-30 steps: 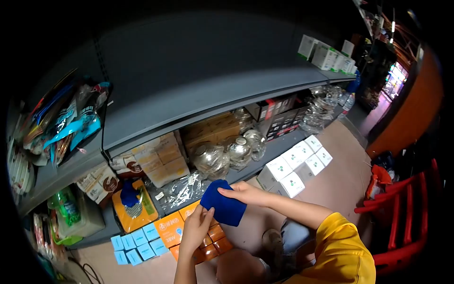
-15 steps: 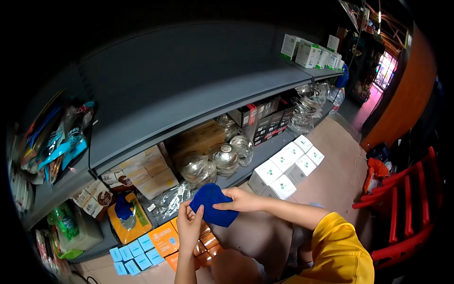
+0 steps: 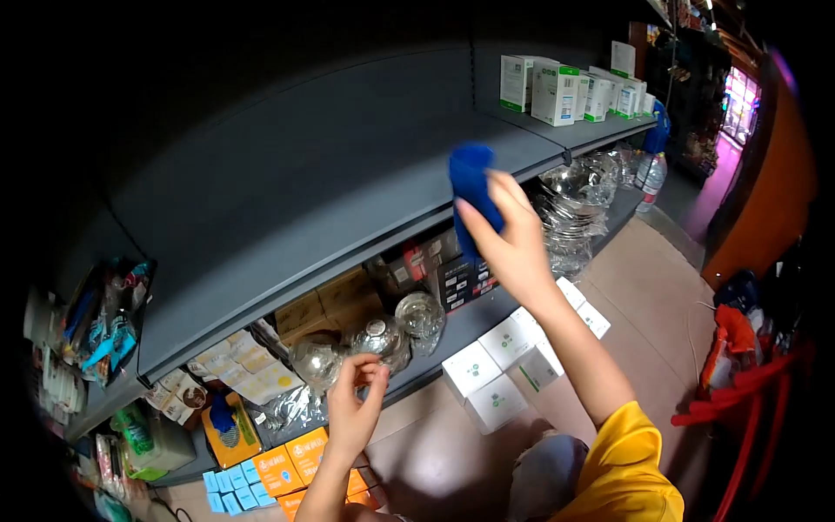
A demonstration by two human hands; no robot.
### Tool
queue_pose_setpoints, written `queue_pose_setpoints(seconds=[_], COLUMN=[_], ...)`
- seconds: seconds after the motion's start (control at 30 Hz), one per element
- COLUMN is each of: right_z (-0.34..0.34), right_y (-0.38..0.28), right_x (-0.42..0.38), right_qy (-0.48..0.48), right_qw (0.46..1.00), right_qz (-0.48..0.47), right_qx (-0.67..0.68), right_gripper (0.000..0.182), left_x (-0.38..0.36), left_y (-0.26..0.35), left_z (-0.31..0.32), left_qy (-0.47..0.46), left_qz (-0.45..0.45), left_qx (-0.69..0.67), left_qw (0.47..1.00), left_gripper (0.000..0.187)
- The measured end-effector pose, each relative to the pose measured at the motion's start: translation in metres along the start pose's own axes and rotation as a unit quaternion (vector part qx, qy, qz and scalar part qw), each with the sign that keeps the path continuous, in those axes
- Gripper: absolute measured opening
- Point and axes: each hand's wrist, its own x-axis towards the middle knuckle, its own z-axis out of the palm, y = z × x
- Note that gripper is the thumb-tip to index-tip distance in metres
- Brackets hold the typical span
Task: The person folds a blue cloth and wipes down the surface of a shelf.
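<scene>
The right hand (image 3: 513, 239) is raised to the front edge of the upper grey shelf (image 3: 330, 187) and grips a folded blue cloth (image 3: 472, 187) between thumb and fingers. The cloth stands above the knuckles and overlaps the shelf lip in this view; contact with the shelf cannot be confirmed. The left hand (image 3: 355, 409) is low, well apart from the cloth, fingers loosely curled and holding nothing. It sits just in front of the clear glass bowls (image 3: 374, 339) wrapped in plastic on the lower shelf (image 3: 452, 335); whether it touches them cannot be told.

White and green boxes (image 3: 557, 87) stand on the upper shelf to the right of the cloth. White cartons (image 3: 500, 383) lie on the floor below the right forearm, and orange boxes (image 3: 291, 457) lie beside the left wrist.

Against the frame half a second earlier: both hands then held the cloth together at waist height in front of the lower shelf. The right hand has since carried it up alone, and the left has let go and stayed low.
</scene>
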Motion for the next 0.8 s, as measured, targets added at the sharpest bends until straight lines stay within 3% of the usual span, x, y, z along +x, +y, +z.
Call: queue_pose_setpoints(seconds=[0.07, 0.2, 0.27, 0.3, 0.47, 0.53, 0.67, 0.8], right_z=[0.031, 0.094, 0.098, 0.098, 0.101, 0.093, 0.087, 0.085], right_y=[0.017, 0.061, 0.072, 0.076, 0.089, 0.085, 0.085, 0.086], right_x=[0.027, 0.025, 0.026, 0.023, 0.022, 0.029, 0.034, 0.041], right_qy=[0.002, -0.276, -0.269, -0.280, -0.177, -0.222, -0.262, -0.291], right_qw=[0.991, 0.946, 0.946, 0.950, 0.966, 0.958, 0.945, 0.935], right_qz=[-0.112, -0.152, -0.173, -0.138, -0.185, -0.182, -0.195, -0.200], right_qx=[-0.077, -0.075, -0.060, -0.017, 0.032, 0.025, 0.013, 0.024], right_gripper=[0.024, 0.034, 0.042, 0.043, 0.035, 0.037, 0.037, 0.036], left_x=[0.014, 0.038, 0.048, 0.051, 0.053, 0.046, 0.030, -0.041], left_y=[0.012, 0.039, 0.046, 0.054, 0.052, 0.054, 0.075, 0.072], left_z=[0.023, 0.055, 0.061, 0.064, 0.078, 0.077, 0.071, 0.072], left_qy=[0.010, 0.010, 0.037, 0.048, 0.123, 0.094, 0.141, 0.267], left_qz=[0.003, 0.014, 0.049, 0.031, -0.012, -0.025, -0.071, -0.203], left_qx=[0.012, 0.105, 0.164, 0.190, 0.252, 0.292, 0.368, 0.397], left_qw=[1.000, 0.994, 0.985, 0.980, 0.960, 0.952, 0.916, 0.854], left_gripper=[0.017, 0.017, 0.017, 0.015, 0.016, 0.017, 0.016, 0.015])
